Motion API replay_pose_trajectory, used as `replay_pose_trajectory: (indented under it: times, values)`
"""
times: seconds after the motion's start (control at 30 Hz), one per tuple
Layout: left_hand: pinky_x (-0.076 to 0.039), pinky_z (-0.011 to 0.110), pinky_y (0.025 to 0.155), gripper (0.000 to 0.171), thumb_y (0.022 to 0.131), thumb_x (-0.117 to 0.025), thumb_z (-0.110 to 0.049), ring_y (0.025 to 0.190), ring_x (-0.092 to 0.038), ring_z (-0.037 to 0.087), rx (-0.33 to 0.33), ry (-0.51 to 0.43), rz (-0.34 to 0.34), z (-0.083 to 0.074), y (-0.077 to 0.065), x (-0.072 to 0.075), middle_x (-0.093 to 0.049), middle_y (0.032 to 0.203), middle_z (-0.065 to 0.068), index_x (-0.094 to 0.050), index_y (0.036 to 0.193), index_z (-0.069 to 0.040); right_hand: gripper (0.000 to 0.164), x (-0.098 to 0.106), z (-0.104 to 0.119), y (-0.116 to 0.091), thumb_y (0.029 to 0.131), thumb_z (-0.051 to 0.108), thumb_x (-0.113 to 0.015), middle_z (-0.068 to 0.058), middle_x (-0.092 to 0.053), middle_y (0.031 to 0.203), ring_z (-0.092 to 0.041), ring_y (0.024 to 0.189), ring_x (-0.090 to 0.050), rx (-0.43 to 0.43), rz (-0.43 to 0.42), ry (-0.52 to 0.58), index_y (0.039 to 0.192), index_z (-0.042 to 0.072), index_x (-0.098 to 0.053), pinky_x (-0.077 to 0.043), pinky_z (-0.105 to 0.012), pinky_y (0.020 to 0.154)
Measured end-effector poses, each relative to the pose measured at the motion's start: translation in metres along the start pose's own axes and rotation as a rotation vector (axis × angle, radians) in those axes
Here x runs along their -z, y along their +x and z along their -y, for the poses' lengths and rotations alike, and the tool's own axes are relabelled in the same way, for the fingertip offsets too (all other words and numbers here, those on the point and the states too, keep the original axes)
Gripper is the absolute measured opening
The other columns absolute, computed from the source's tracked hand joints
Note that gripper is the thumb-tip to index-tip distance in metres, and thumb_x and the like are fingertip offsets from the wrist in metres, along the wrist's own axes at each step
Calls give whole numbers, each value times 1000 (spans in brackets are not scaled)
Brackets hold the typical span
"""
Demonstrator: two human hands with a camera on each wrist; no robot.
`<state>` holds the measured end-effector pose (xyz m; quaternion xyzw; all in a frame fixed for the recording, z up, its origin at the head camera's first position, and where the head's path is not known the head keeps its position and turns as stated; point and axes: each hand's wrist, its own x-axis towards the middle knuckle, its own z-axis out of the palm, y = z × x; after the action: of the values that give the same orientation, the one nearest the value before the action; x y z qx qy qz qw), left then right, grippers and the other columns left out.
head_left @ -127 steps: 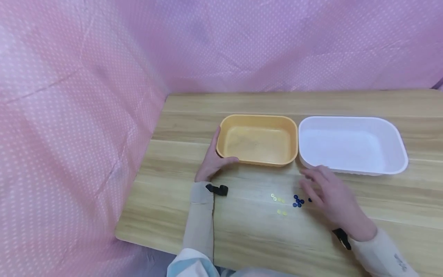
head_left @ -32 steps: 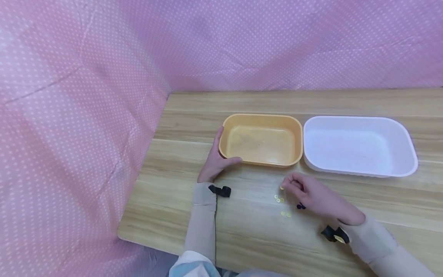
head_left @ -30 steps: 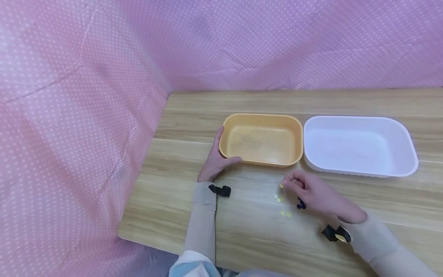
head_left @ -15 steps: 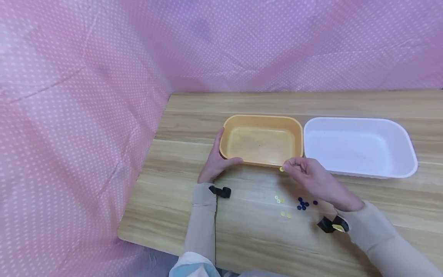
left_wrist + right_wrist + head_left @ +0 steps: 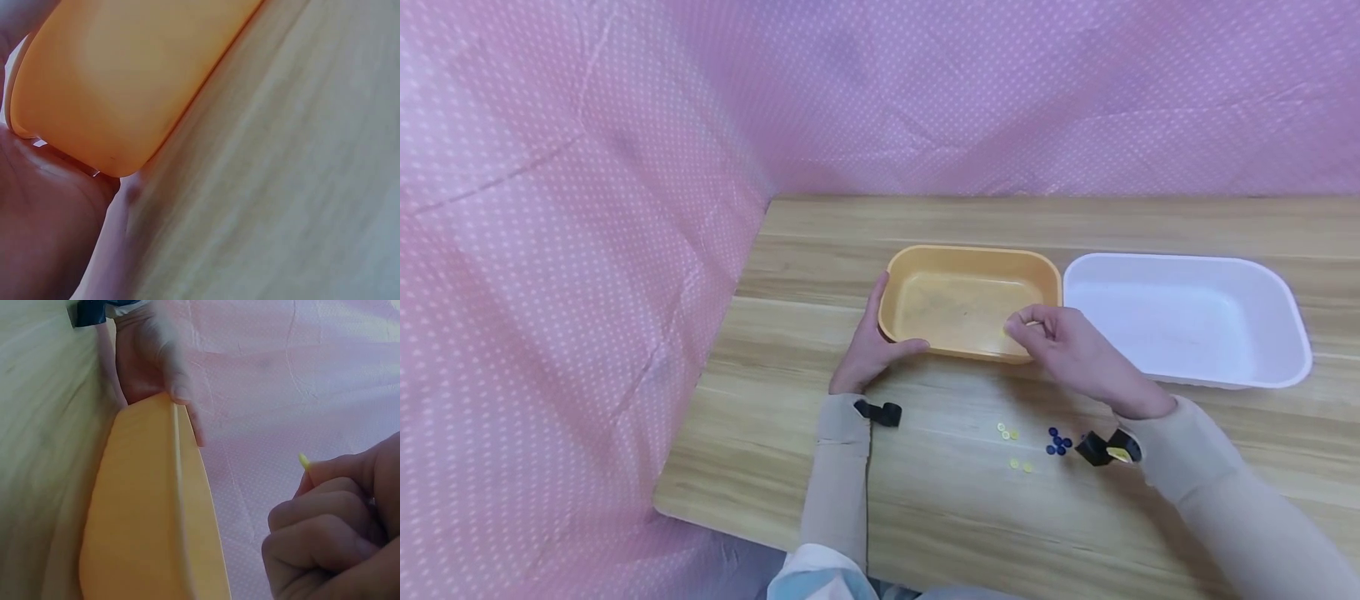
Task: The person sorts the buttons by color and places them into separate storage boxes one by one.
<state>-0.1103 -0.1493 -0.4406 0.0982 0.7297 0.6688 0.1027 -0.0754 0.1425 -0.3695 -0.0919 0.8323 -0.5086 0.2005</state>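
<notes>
My right hand (image 5: pixel 1071 346) pinches a small yellow button (image 5: pixel 304 461) between thumb and fingertips, the other fingers curled. It hangs over the front right part of an orange plastic tub (image 5: pixel 925 343). My left hand (image 5: pixel 868 346) holds that tub's left end, thumb along the front wall and fingers on the left side; its palm lies against the wall in the left wrist view. On the table in front lie several yellow buttons (image 5: pixel 1014 434) and a cluster of dark blue buttons (image 5: pixel 1058 442). One more blue button is mostly hidden by the right wrist strap.
A white tub (image 5: pixel 1180 317) stands right beside the orange one. Both stand on a wood-grain table (image 5: pixel 940 517). Pink dotted cloth (image 5: pixel 865 100) hangs behind and to the left. Black straps (image 5: pixel 880 412) sit on both wrists.
My right hand has picked up a yellow button from the table and carried it forward, up over the orange tub's front rim. The left hand stays on the tub.
</notes>
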Motion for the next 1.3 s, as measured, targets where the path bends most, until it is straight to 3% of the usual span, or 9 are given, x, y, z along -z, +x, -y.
replay_pose_trajectory:
  times: [0.27,0.57,0.7,0.8,0.9,1.13,1.3]
  values:
    - [-26,45,108,120,65,-87,-15,133,-31,31,6,23,-4,1,2,2,-20,154,11,-6,152,-22,42,5,10,22,95,48,-48,1,-33,60,-12,51,-33,62,-42,-87,102,9,-63,-34,-30,51]
    - [-26,45,107,120,64,-88,-13,130,-35,34,-1,47,-14,0,2,2,-24,152,13,-6,152,-18,38,9,10,62,97,40,-49,3,-27,55,-13,50,-28,27,-41,-98,92,6,-65,-32,-31,52]
    - [-26,41,107,122,61,-90,-20,128,-38,26,-4,60,-30,16,6,5,-27,152,6,-8,152,-28,38,4,4,78,97,36,-50,3,-28,56,-14,52,-30,7,-32,-129,90,2,-65,-32,-31,51]
    - [-27,37,107,124,58,-92,-25,127,-40,20,-3,61,-42,29,10,7,-30,150,-1,-10,150,-36,38,0,-2,88,97,34,-51,4,-32,57,-13,52,-32,-9,-15,-165,98,0,-68,-32,-30,50]
    - [-27,37,107,123,58,-91,-25,127,-40,21,1,61,-39,28,10,7,-30,150,0,-10,150,-37,37,-3,-6,97,97,31,-51,4,-34,57,-12,50,-33,-10,14,-204,95,-1,-68,-33,-29,49]
    - [-28,37,106,121,59,-91,-30,127,-40,20,13,89,-37,29,10,6,-28,151,-2,-10,148,-42,35,-8,-8,107,97,23,-48,4,-37,54,-10,47,-33,-9,102,-278,77,-1,-63,-33,-26,45]
    - [-28,38,106,120,59,-91,-27,126,-41,20,14,76,-42,31,10,8,-29,151,-1,-11,147,-43,39,-12,-12,112,98,20,-47,4,-37,51,-9,43,-31,-11,165,-311,61,7,-50,-30,-24,42]
